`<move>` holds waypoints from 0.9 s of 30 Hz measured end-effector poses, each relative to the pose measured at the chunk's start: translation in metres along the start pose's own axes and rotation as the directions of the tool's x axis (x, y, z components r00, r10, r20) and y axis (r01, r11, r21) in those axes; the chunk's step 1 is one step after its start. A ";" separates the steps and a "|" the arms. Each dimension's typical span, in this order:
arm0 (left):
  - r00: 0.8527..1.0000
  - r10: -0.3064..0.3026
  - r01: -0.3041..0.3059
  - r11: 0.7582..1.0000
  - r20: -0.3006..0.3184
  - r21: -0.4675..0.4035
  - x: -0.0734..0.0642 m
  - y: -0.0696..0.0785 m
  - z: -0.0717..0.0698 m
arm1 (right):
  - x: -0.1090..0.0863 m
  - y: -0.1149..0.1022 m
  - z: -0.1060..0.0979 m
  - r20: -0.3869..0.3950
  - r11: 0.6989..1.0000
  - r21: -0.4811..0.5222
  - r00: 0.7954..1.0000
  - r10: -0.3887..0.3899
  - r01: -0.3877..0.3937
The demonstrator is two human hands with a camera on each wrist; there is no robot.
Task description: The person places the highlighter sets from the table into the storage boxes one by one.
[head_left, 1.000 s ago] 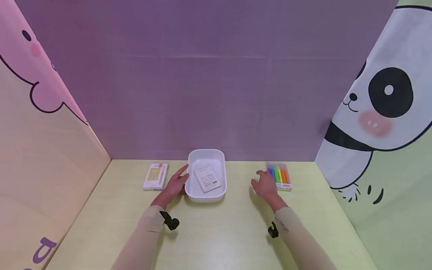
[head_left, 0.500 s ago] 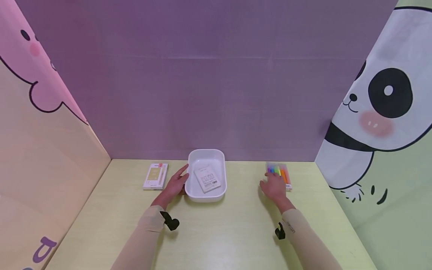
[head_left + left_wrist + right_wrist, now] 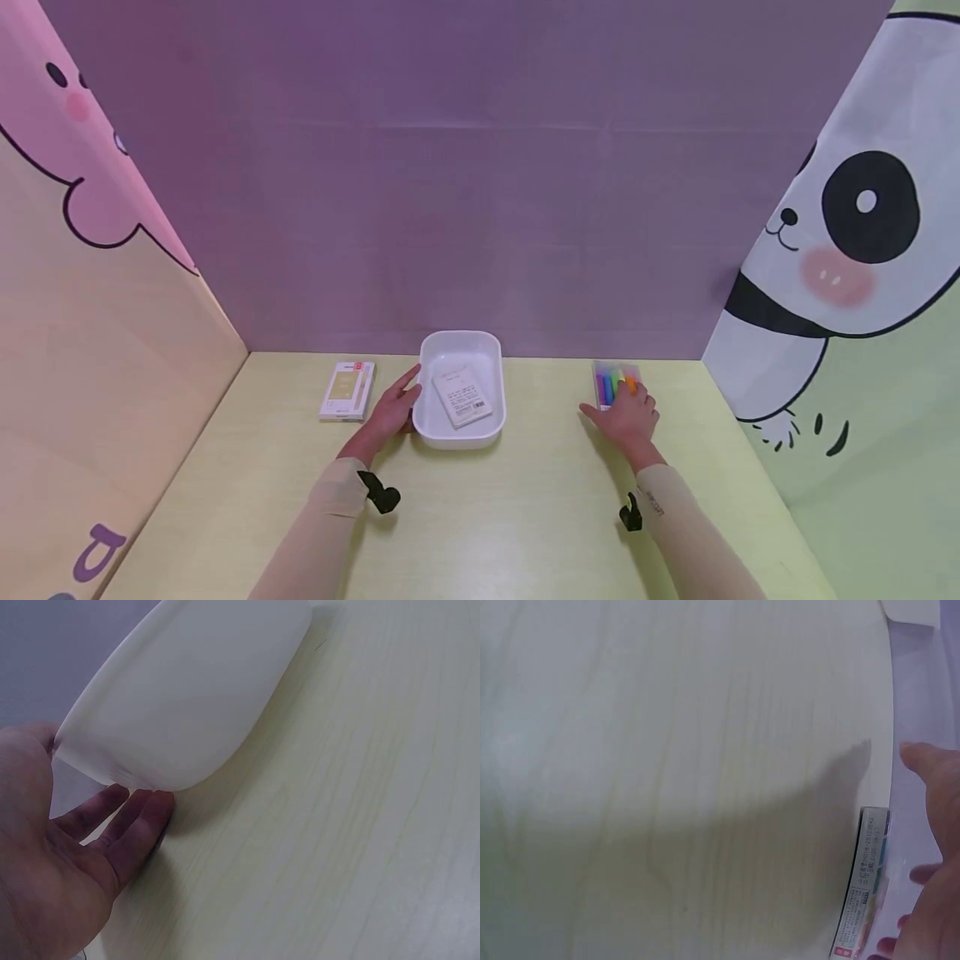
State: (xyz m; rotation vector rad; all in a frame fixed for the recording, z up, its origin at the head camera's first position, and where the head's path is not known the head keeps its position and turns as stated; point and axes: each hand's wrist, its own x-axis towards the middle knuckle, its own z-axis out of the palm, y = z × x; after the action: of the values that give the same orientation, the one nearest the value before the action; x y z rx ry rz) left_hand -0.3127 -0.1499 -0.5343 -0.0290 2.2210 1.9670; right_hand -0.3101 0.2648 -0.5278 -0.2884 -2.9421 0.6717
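On the worktop [image 3: 495, 533], the left hand [image 3: 388, 415] holds the white tray [image 3: 459, 443] by its side, a printed packet [image 3: 462, 397] inside; to the right, the right hand [image 3: 632, 418], fingers spread and gripping nothing, lies over the marker case [image 3: 605, 390]. The step looks like a reach for the case, calling next for thumb and fingers to close round it; they hide its right part, and contact is unclear.
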 end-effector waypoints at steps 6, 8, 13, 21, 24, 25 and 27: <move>0.999 0.028 -0.027 0.999 -0.044 0.023 -0.002 -0.001 -0.002 | 0.001 0.001 0.001 0.019 0.998 -0.011 0.998 0.054 -0.054; 0.998 0.032 -0.031 0.999 -0.049 0.021 -0.001 0.000 -0.001 | 0.001 0.002 0.001 0.014 0.997 -0.010 0.997 0.076 -0.076; 0.999 0.015 -0.014 0.999 -0.042 0.029 -0.002 0.002 0.002 | -0.002 0.003 -0.001 0.002 0.993 0.019 0.993 0.119 -0.119; 0.999 -0.006 0.006 1.000 -0.035 0.003 -0.001 0.002 0.002 | 0.000 0.008 0.001 0.026 0.989 0.036 0.990 0.142 -0.143; 0.999 -0.010 0.010 1.000 -0.034 -0.003 -0.001 0.002 0.002 | 0.000 0.010 0.000 0.040 0.987 0.053 0.988 0.151 -0.153; 0.999 -0.011 0.011 1.000 -0.035 0.005 -0.001 0.002 0.001 | 0.001 0.010 0.000 0.042 0.986 0.056 0.987 0.153 -0.155; 0.999 -0.017 0.017 1.000 -0.040 0.013 -0.001 0.002 0.002 | 0.001 0.012 0.000 0.048 0.986 0.056 0.987 0.155 -0.157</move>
State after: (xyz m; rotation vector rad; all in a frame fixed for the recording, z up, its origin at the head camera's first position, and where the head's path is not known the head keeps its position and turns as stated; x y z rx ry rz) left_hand -0.3117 -0.1479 -0.5320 -0.0863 2.2508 1.9595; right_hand -0.3092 0.2760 -0.5330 -0.5093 -2.9563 0.7931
